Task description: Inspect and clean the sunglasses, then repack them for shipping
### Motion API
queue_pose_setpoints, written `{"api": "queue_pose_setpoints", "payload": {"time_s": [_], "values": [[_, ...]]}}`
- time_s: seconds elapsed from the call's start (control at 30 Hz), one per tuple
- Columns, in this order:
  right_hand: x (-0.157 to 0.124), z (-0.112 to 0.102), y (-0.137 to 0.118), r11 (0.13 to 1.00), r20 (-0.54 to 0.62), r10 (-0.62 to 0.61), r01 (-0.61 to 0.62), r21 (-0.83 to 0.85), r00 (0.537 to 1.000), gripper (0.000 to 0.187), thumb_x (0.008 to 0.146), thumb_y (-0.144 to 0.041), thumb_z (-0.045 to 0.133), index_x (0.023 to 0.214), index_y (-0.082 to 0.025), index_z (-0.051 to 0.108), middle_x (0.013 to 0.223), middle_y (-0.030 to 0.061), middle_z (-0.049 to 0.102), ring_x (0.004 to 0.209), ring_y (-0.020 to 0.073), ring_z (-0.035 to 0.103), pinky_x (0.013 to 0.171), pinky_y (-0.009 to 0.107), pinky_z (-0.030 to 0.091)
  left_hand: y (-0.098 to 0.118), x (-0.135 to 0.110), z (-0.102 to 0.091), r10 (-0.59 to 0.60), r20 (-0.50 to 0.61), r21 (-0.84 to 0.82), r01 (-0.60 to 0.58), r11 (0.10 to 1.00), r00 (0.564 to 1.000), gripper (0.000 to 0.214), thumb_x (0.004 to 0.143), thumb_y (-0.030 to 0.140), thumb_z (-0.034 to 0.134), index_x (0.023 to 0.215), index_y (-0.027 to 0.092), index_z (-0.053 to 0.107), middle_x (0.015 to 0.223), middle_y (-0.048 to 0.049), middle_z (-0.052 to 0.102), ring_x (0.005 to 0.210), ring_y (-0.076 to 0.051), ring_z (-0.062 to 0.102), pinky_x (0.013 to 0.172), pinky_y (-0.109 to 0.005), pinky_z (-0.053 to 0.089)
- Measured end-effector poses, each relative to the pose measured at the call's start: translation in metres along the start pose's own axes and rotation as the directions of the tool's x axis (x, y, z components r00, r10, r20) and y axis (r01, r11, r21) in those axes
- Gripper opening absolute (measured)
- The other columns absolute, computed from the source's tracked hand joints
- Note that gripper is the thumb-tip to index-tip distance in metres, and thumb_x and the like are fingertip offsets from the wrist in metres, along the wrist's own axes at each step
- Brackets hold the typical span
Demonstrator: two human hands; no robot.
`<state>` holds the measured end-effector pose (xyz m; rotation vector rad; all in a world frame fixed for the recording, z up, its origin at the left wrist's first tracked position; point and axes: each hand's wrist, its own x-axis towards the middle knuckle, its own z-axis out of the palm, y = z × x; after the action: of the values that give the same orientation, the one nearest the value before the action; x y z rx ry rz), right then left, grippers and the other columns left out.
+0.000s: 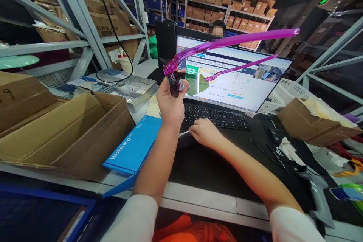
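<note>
Raised in front of the monitor (255, 83), my left hand (171, 102) grips a pair of sunglasses (246, 38) by the front. Their shiny purple temples stick out to the right, unfolded, and one greenish lens shows against the screen. Lower down, just before the black keyboard (218, 117), my right hand (206, 132) rests with its fingers closed. At its fingertips is the edge of a thin whitish thing (185, 134), whose kind I cannot make out. A blue box (136, 143) marked "Wakening" lies beside my left forearm.
Open cardboard boxes (82, 136) stand at the left, with a metal tray (141, 92) behind them. On the right are a computer mouse (272, 134), a barcode scanner (317, 193) and another carton (312, 121). Behind the monitor a person (217, 29) is partly visible.
</note>
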<state>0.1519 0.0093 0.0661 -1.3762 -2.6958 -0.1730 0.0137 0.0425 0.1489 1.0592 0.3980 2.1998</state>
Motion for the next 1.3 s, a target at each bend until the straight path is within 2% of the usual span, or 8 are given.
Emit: {"api": "queue_pose_setpoints", "payload": {"time_s": [0.17, 0.27, 0.37, 0.57, 0.67, 0.93, 1.1, 1.3], "values": [[-0.044, -0.021, 0.035, 0.954, -0.444, 0.213, -0.086, 0.288, 0.871, 0.030, 0.100, -0.036, 0.050, 0.096, -0.020, 0.076, 0.075, 0.0057, 0.063, 0.078, 0.0208, 0.058, 0.076, 0.035, 0.038, -0.001, -0.003, 0.003, 0.038, -0.047, -0.017, -0.038, 0.999, 0.998, 0.044, 0.070, 0.046, 0.086, 0.108, 0.027, 0.072, 0.106, -0.0028, 0.072, 0.098, -0.020, 0.067, 0.086, -0.031, 0.053], [-0.076, -0.035, 0.068, 0.838, -0.503, 0.438, -0.137, 0.528, 0.745, 0.030, 0.096, -0.039, 0.052, 0.077, -0.020, 0.067, 0.082, 0.0052, 0.061, 0.081, 0.0207, 0.058, 0.076, 0.033, 0.042, -0.003, -0.012, 0.012, 0.017, -0.023, -0.056, -0.018, 0.998, 1.000, 0.047, 0.067, 0.044, 0.089, 0.107, 0.026, 0.072, 0.102, -0.0016, 0.073, 0.100, -0.018, 0.067, 0.090, -0.029, 0.051], [-0.105, -0.050, 0.091, 0.734, -0.453, 0.561, -0.165, 0.659, 0.693, 0.030, 0.093, -0.039, 0.052, 0.071, -0.021, 0.059, 0.088, 0.0042, 0.063, 0.084, 0.0199, 0.058, 0.076, 0.032, 0.043, -0.008, -0.031, 0.026, -0.133, 0.059, -0.106, 0.139, 0.985, 0.989, 0.047, 0.065, 0.043, 0.090, 0.105, 0.025, 0.073, 0.097, -0.0012, 0.074, 0.100, -0.017, 0.067, 0.092, -0.028, 0.050], [-0.139, -0.069, 0.102, 0.649, -0.340, 0.687, -0.331, 0.686, 0.642, 0.014, 0.081, -0.032, 0.066, 0.076, -0.020, 0.061, 0.070, -0.0020, 0.059, 0.066, 0.0150, 0.051, 0.064, 0.028, 0.036, -0.029, -0.075, 0.049, -0.581, 0.300, -0.115, 0.634, 0.765, 0.756, 0.045, 0.065, 0.042, 0.090, 0.102, 0.021, 0.076, 0.096, -0.0064, 0.076, 0.097, -0.019, 0.068, 0.093, -0.031, 0.050], [-0.146, -0.070, 0.107, 0.556, -0.325, 0.700, -0.200, 0.807, 0.636, 0.010, 0.077, -0.029, 0.069, 0.080, -0.020, 0.065, 0.075, -0.0003, 0.063, 0.072, 0.0166, 0.055, 0.069, 0.029, 0.041, -0.039, -0.084, 0.052, -0.635, 0.322, -0.083, 0.689, 0.720, 0.702, 0.045, 0.062, 0.042, 0.091, 0.099, 0.021, 0.076, 0.096, -0.0059, 0.076, 0.099, -0.020, 0.068, 0.094, -0.032, 0.050], [-0.155, -0.073, 0.117, 0.258, -0.342, 0.645, 0.226, 0.939, 0.683, 0.037, 0.073, -0.039, 0.081, 0.071, -0.022, 0.049, 0.095, 0.0051, 0.070, 0.091, 0.0207, 0.064, 0.081, 0.034, 0.048, -0.048, -0.077, 0.048, -0.594, 0.270, -0.024, 0.622, 0.783, 0.758, 0.044, 0.062, 0.041, 0.092, 0.098, 0.022, 0.075, 0.091, -0.0029, 0.075, 0.097, -0.019, 0.069, 0.095, -0.032, 0.051], [-0.159, -0.081, 0.113, 0.178, -0.187, 0.570, 0.102, 0.979, 0.800, 0.033, 0.079, -0.046, 0.076, 0.081, -0.021, 0.054, 0.059, -0.0050, 0.056, 0.050, 0.0114, 0.050, 0.051, 0.024, 0.037, -0.042, -0.067, 0.045, -0.480, 0.268, 0.029, 0.491, 0.870, 0.835, 0.040, 0.064, 0.035, 0.091, 0.097, 0.020, 0.075, 0.090, -0.0033, 0.075, 0.095, -0.018, 0.069, 0.093, -0.030, 0.051], [-0.164, -0.084, 0.114, 0.218, -0.239, 0.574, 0.135, 0.967, 0.783, 0.036, 0.093, -0.052, 0.054, 0.075, -0.021, 0.049, 0.057, -0.0069, 0.037, 0.050, 0.0095, 0.032, 0.051, 0.025, 0.028, -0.030, -0.057, 0.042, -0.366, 0.265, 0.103, 0.351, 0.931, 0.892, 0.037, 0.063, 0.038, 0.090, 0.091, 0.020, 0.075, 0.095, -0.0043, 0.074, 0.096, -0.019, 0.067, 0.093, -0.029, 0.050]]}}
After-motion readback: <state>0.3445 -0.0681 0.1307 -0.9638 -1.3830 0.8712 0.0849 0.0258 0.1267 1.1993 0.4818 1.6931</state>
